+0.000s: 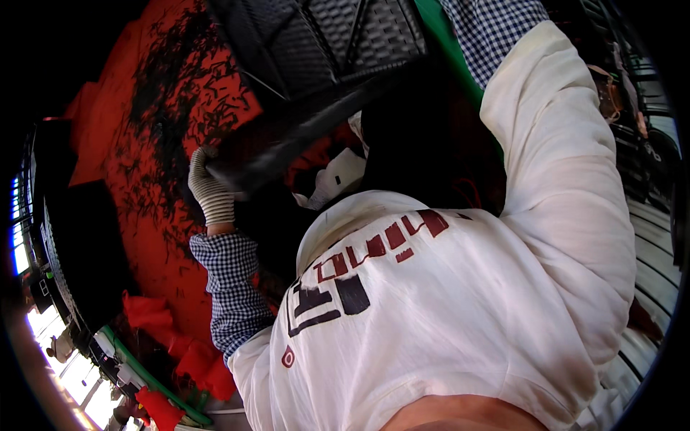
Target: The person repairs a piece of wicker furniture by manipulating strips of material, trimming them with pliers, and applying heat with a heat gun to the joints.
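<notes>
Across the upper half of my view, from ten to twelve o'clock, a red sheet (pixel 122 122) lies strewn with dark cut strands (pixel 180 86), so I judge a good deal of trimming already done. At twelve o'clock sits a black woven panel (pixel 323 36), its weave looking finished where I can see it, though how much remains I cannot tell. Near nine o'clock of centre, my left hand (pixel 210 188), in a striped knit glove, is closed around the panel's dark edge (pixel 273 147), wrist bent upward. My right arm (pixel 553 179) stretches toward one o'clock; its hand is out of view.
</notes>
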The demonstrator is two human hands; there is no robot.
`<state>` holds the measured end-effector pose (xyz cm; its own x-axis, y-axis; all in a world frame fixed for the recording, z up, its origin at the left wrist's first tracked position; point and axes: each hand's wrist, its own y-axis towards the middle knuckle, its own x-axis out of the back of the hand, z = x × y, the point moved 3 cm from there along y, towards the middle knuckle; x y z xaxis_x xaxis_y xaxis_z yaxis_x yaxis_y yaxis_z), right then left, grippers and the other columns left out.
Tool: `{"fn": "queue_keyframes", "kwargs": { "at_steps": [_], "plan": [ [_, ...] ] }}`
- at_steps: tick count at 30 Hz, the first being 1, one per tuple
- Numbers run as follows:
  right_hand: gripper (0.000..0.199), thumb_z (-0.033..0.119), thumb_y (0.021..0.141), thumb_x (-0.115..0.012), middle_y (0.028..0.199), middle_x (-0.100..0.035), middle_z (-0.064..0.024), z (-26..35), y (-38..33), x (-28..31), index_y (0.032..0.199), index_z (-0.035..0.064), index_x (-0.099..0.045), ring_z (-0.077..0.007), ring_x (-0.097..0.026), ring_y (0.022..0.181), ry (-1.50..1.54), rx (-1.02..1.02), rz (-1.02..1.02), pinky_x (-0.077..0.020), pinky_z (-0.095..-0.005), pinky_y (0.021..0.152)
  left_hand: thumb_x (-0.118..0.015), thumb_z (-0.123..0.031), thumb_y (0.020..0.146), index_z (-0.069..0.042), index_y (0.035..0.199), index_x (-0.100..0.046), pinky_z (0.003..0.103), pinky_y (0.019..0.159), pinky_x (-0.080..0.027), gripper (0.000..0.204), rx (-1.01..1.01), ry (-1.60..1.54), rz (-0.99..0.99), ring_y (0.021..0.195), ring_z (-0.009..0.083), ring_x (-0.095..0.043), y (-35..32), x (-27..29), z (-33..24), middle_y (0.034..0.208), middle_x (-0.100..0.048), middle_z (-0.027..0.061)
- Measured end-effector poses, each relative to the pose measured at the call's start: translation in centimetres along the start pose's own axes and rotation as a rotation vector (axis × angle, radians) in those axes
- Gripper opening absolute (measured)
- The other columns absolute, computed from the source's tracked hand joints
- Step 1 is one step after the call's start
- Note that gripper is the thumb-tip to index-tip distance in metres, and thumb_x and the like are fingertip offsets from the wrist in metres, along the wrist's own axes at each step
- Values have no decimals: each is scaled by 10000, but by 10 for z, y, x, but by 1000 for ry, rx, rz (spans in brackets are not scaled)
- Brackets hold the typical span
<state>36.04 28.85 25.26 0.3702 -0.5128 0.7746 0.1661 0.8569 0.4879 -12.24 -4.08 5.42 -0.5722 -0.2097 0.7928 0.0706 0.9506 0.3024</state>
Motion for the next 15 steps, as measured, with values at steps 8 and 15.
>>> {"fn": "queue_keyframes", "kwargs": {
  "at_steps": [8, 15],
  "plan": [
    [412, 362, 748, -709, 1023, -726, -235, 39, -81, -14, 990, 32, -764, -367, -699, 1025, -79, -240, 294, -539, -436, 881, -541, -258, 1016, -67, 1345, -588, 515, 1092, -426, 383, -426, 782, 275, 1252, 323, -570, -21, -53, 55, 1337, -618, 135],
    [424, 402, 947, -623, 917, -723, -201, 95, -151, 21, 1029, -3, -720, -355, -703, 960, -380, 229, -254, -544, -439, 847, -502, -185, 1022, -76, 1281, -614, 499, 1032, -473, 302, -241, 984, 791, 1188, 300, -606, -18, -42, 65, 1310, -626, 122]
  ]
}}
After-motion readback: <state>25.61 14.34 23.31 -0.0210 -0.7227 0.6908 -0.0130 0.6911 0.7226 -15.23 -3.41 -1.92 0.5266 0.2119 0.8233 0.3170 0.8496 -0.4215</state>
